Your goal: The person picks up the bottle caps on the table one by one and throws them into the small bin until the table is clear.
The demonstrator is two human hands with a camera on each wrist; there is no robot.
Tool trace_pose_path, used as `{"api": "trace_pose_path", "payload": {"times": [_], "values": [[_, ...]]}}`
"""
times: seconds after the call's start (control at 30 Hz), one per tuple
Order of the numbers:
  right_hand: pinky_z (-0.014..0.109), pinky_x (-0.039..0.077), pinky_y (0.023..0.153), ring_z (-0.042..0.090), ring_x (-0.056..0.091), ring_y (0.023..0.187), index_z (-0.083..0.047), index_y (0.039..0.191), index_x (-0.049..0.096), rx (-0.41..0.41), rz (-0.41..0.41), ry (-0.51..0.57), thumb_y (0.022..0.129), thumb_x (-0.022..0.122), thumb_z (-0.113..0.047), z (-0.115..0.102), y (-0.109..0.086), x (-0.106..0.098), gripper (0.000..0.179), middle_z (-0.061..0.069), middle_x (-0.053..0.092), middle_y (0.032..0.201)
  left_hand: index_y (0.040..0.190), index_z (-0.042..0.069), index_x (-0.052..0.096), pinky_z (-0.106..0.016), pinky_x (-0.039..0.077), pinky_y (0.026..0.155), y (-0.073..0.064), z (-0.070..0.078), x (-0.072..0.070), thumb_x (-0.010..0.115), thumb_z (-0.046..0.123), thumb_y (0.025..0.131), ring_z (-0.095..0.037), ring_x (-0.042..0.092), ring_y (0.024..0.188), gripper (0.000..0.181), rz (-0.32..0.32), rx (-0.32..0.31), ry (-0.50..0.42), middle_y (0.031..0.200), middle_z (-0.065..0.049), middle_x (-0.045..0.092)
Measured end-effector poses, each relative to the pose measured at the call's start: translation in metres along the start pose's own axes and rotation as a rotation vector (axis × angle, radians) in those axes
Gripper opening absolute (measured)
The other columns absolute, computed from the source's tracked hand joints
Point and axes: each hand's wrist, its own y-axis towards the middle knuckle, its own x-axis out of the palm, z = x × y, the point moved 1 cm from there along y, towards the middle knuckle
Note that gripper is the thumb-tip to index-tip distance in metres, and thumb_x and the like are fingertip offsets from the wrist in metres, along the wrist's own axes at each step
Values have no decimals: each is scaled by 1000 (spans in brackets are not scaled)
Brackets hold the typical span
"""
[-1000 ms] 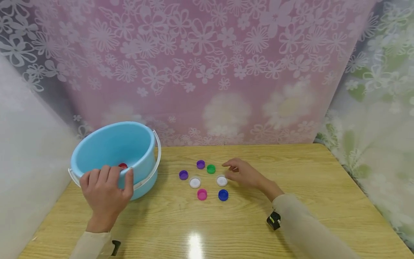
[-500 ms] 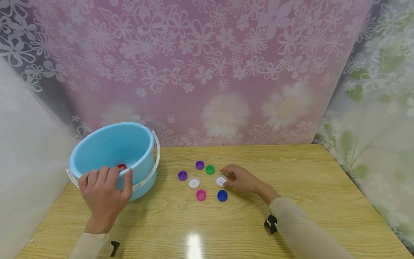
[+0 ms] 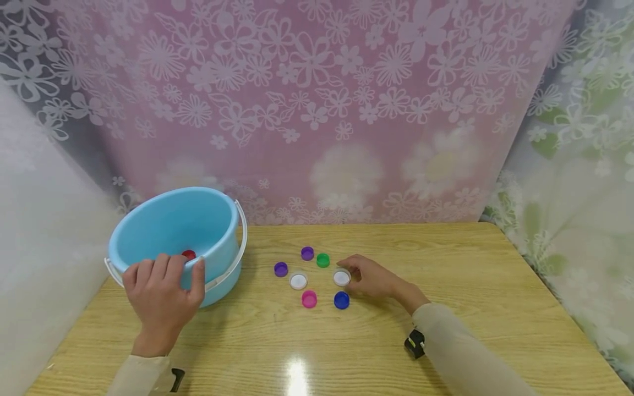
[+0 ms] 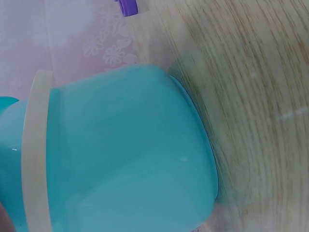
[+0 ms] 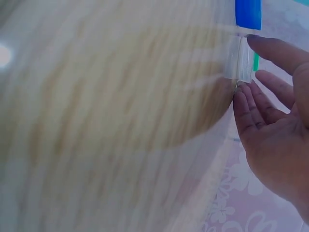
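My left hand [image 3: 160,302] grips the near rim of a light-blue bucket [image 3: 170,217] at the left of the head view, fingers over the edge. The bucket leans toward me; a red cap [image 3: 189,254] shows inside. My right hand [image 3: 373,278] pinches a clear bottle cap [image 3: 342,277] with a white disc in it, thumb on the near side and fingers on the far side. In the right wrist view, the clear cap [image 5: 245,60] sits between thumb and fingertips, close over the table. A blue cap [image 3: 342,300] lies just in front of that hand.
Other caps lie on the wooden table [image 3: 277,352]: green [image 3: 323,260], pink [image 3: 309,299], a second clear one [image 3: 298,281], and two purple, one at the back [image 3: 307,253], one nearer the bucket [image 3: 280,269]. The bucket's white handle [image 3: 241,242] hangs at its side. A floral curtain stands behind.
My right hand has lowered from above and beside the clear cap, and its thumb and fingers have closed around it. The left hand and bucket stay put.
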Motion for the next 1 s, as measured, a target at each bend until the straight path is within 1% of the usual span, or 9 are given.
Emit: {"api": "trace_pose_path", "payload": {"times": [0.1,0.37,0.53,0.77,1.0], "values": [[39,45,87,21,52,101,1,131,52,15,5,-10,85,71,-15,0,1,1,53,11,53,118,62,2,46,-52,29,68,-1,-1,0,51,38,87,-37,36,55,44,-6,0,0,56,-12,38],[37,44,85,18,51,96,-4,122,60,51,14,-8,86,71,-16,-3,3,4,39,5,54,110,63,2,47,-53,30,69,-3,-1,0,51,39,87,-38,38,56,45,-20,-1,1,56,-13,40],[37,44,85,17,51,97,-6,121,61,61,22,-2,87,71,-17,-3,2,4,38,4,54,109,63,2,47,-53,29,69,-2,-2,0,51,39,87,-38,38,56,45,-21,0,-1,56,-13,39],[35,44,85,15,51,95,-7,121,61,61,27,-23,87,71,-18,-1,2,4,37,3,54,109,63,2,47,-53,29,70,-2,-2,0,51,40,88,-37,37,56,45,-27,-2,-1,56,-13,40],[37,44,85,15,51,96,-8,122,61,52,24,-6,87,70,-19,0,2,5,38,2,54,110,63,2,47,-53,29,69,-2,-2,0,51,39,87,-38,37,56,45,-25,-1,1,56,-13,40]]}}
